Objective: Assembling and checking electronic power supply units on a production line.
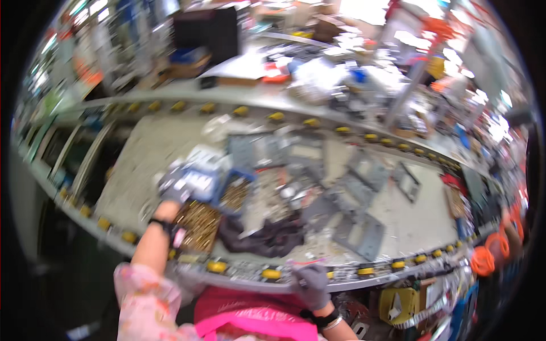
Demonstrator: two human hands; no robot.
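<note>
My left hand (174, 186), in a grey glove, reaches over the board at the left edge of a blue bin with white pieces (199, 180). Motion smears its fingers, so its grip cannot be told. Just below it stands a box of brass-coloured screws (198, 226), and a blue bin of small brass parts (233, 193) is beside that. My right hand (311, 282), also gloved, is at the front rail with its fingers curled. A thin pinkish-red thing (307, 262) shows by its fingertips; what the hand holds, if anything, is blurred.
Several grey metal plates with cut-outs (359, 234) lie on the pale board (429, 219). Dark cloth (264, 236) lies at the front. Yellow rollers (271, 274) line the conveyor rails. A cluttered bench runs behind. Orange rings (482, 261) and a yellow container (398, 306) are at right.
</note>
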